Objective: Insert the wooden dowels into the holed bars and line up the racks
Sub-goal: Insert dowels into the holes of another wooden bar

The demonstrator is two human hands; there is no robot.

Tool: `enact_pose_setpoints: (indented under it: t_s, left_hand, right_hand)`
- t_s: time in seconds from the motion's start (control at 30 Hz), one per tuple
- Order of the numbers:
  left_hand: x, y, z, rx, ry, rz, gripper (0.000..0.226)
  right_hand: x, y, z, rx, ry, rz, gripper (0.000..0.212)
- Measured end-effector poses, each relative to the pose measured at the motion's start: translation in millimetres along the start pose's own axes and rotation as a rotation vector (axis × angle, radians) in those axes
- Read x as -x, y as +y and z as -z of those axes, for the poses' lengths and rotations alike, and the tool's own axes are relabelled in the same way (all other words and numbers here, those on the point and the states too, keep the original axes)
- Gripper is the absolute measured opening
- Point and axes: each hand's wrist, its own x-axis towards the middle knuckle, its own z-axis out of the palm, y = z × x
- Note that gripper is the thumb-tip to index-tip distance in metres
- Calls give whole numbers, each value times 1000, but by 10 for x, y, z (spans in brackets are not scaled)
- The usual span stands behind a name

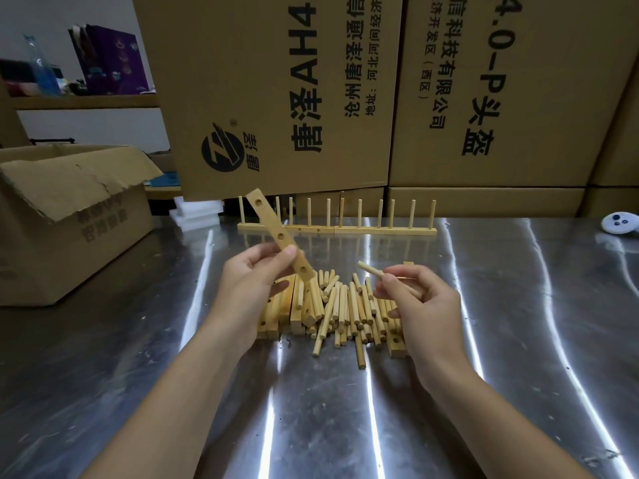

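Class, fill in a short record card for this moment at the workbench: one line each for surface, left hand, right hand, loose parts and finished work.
surface: shiny metal table
left hand: holds a holed bar tilted, its holes empty
right hand: pinches one dowel, not yet inserted
loose parts: pile of dowels and bars between the hands
finished work: racks with upright dowels, end to end at the table's far edge

Left hand (pixel 257 271) gripping tilted holed bar (pixel 276 233), right hand (pixel 411 295) pinching dowel (pixel 371 268), above dowel pile (pixel 345 312)

Holed bar (pixel 276 233) tilted, dowel pile (pixel 349 309), 2 racks (pixel 337 230) upright
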Motion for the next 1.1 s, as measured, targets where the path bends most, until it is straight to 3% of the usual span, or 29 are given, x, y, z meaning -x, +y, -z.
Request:
enact_pose_setpoints:
  t_s: [0.2, 0.4, 0.57, 0.7, 0.87, 0.97, 1.1]
  left_hand:
    - [125, 19, -154, -160, -187, -125, 34]
    - [118, -64, -251, -118, -188, -42, 31]
    - [133, -132, -323, 69, -203, 47, 17]
    - [159, -129, -361, 244, -244, 136, 27]
    - [170, -175, -373, 94, -268, 135, 37]
    - [202, -202, -397, -5, -306, 117, 29]
    - [251, -234, -424, -111, -329, 122, 46]
  right_hand:
    - [-33, -8, 14, -146, 4, -141, 19]
    - [-79, -19, 45, -305, -99, -276, 25]
    - [-61, -34, 6, -256, -232, -280, 26]
    - [-24, -55, -44, -229, -331, -284, 29]
    - [-6, -54, -55, -217, -367, -253, 28]
    - [-22, -60, -46, -230, -359, -227, 28]
    - [-24, -81, -51, -246, -372, -208, 29]
